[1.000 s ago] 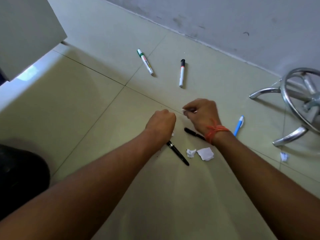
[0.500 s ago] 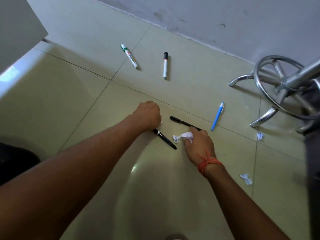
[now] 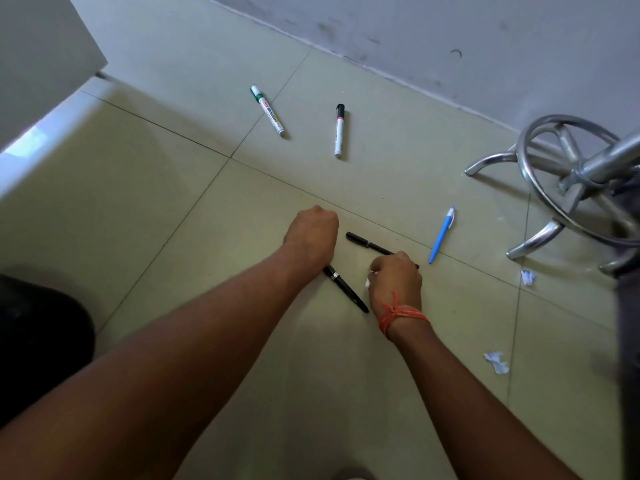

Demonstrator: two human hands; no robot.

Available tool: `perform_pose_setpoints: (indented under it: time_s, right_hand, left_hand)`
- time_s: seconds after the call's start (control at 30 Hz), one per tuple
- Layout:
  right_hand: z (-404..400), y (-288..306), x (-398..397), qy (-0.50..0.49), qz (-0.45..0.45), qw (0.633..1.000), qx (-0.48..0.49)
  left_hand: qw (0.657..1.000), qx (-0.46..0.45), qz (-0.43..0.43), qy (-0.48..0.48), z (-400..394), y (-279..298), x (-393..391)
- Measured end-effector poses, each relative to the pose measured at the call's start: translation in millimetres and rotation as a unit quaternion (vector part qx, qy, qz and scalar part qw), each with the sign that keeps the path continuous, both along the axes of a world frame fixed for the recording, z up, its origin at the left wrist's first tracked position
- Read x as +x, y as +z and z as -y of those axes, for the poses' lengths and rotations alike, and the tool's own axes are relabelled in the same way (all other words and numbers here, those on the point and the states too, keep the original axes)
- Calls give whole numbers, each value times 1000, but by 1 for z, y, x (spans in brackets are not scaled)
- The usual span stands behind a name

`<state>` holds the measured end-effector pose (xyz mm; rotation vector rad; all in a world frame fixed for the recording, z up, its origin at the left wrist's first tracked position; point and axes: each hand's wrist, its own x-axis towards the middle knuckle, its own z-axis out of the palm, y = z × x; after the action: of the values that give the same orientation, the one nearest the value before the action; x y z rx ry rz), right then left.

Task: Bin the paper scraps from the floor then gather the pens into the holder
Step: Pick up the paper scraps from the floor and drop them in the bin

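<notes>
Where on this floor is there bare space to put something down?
Bare tile lies left of the left hand, toward the white ledge, and between the capped markers and the grey wall. It is crowded around the right hand: two black pens, then paper scraps beside the chrome stool base.

Right hand (image 3: 394,282) clutches paper scraps (image 3: 367,282) beside pens (image 3: 346,288).

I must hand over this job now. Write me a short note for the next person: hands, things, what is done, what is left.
Right hand: closed on white paper scraps. Left hand: a closed fist; contents cannot be seen.
Two paper scraps remain on the floor: one near the chair base, one further right of the right arm.
Five pens lie loose: green marker, black-capped marker, blue pen, two black pens.
Bin and holder are out of view. No pens gathered yet.
</notes>
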<state>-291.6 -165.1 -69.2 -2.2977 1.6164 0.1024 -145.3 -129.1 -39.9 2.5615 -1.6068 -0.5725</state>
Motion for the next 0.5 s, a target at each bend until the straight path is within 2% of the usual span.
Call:
perform_pose_setpoints:
  time_s: [0.1, 0.17, 0.27, 0.33, 0.37, 0.43, 0.5]
  right_hand:
    - [2, -4, -1, 5, -11, 1000, 11]
    - [5, 0, -1, -18, 6, 999, 42]
    - [14, 12, -2, -128, 122, 980, 93]
    - [16, 21, 2, -197, 213, 941, 174]
    - [14, 26, 9, -219, 267, 910, 231]
    - [3, 43, 34, -233, 391, 828, 326]
    - [-9, 71, 64, -212, 461, 779, 369]
  left_hand:
    - [999, -16, -32, 25, 0, -1, 1]
    - [991, -46, -85, 95, -1, -7, 10]
    - [946, -115, -188, 238, -4, -1, 29]
    - [911, -162, -243, 291, -8, 17, 40]
    - [897, -182, -262, 304, -11, 28, 44]
    - [873, -226, -281, 329, -23, 52, 52]
    - [847, -268, -289, 357, -36, 75, 60]
